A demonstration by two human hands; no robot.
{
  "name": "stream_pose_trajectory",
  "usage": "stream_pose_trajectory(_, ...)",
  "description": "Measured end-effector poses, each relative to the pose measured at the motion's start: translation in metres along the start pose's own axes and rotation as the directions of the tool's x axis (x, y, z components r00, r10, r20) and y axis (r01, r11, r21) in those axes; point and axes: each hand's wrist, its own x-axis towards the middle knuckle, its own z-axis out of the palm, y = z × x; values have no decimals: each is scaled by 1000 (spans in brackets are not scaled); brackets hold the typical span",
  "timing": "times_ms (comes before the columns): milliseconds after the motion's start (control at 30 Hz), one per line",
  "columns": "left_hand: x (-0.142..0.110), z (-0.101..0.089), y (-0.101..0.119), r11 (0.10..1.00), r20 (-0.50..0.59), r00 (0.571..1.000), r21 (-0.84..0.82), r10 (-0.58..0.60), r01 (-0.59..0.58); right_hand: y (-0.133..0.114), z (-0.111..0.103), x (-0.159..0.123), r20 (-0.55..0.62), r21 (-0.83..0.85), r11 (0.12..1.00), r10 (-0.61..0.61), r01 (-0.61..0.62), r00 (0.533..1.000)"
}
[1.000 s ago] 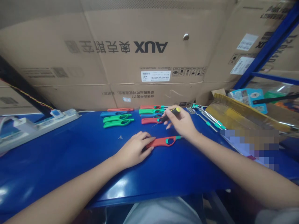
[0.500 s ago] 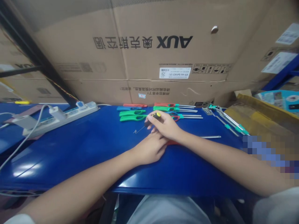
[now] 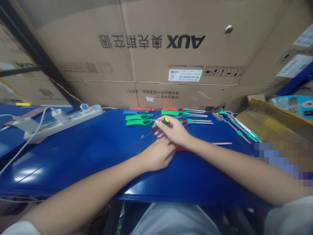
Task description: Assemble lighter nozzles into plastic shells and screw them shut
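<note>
My right hand (image 3: 173, 131) is closed round a small screwdriver (image 3: 161, 123) with a black and yellow handle; its thin blade points left towards a tiny wire spring (image 3: 141, 137) on the blue table (image 3: 97, 153). My left hand (image 3: 157, 153) lies flat on a red lighter (image 3: 181, 148), which is almost wholly hidden beneath both hands; its metal tube (image 3: 221, 143) sticks out to the right. Behind the hands lie rows of green, blue and red lighter bodies (image 3: 139, 119).
A white power strip (image 3: 61, 119) with plugs and cables sits at the left. Metal tubes with teal fittings (image 3: 236, 125) lie at the right, beside a yellow bag (image 3: 274, 125). Large cardboard boxes (image 3: 156, 55) wall off the back of the table.
My right hand with the screwdriver has moved left, over my left hand, so the red lighter is now mostly covered. The view has shifted to the left.
</note>
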Motion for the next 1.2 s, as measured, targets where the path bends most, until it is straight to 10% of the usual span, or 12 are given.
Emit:
stream_pose_trajectory(600,2,2,2,987,-7,999,-155,-48,46,-33,-30,-16,-228,245,970,64,-7,972)
stream_pose_trajectory(967,6,-1,-3,971,22,999,-236,37,-31,-15,-86,-44,-385,414,906,257,-83,886)
stream_pose_trajectory(1200,8,-4,3,925,-100,987,-370,-126,81,-6,-95,-47,-399,426,900,273,-87,875)
